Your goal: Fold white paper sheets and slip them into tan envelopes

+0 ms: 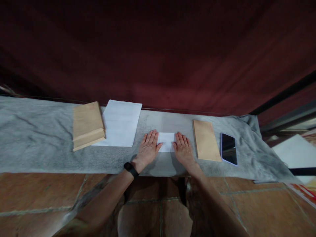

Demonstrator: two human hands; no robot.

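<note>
A small white piece of paper [166, 142], seemingly folded, lies flat on the grey cloth [153, 166] in front of me. My left hand [147, 147] rests palm down on its left end, fingers stretched out and pointing away from me. On the right end my right hand [183, 148] lies flat in the same way. Both thumbs reach inward over the paper, with its middle showing between them. Parts of the paper's ends are hidden under the hands. A dark band [131, 169] is round my left wrist.
To the left, a stack of brown envelopes [87, 120] overlaps a stack of white paper sheets [122, 123]. Right of my hands lie more brown envelopes [206, 140] and a phone [228, 148]. A dark red curtain [158, 65] hangs behind; floor tiles [37, 194] show below.
</note>
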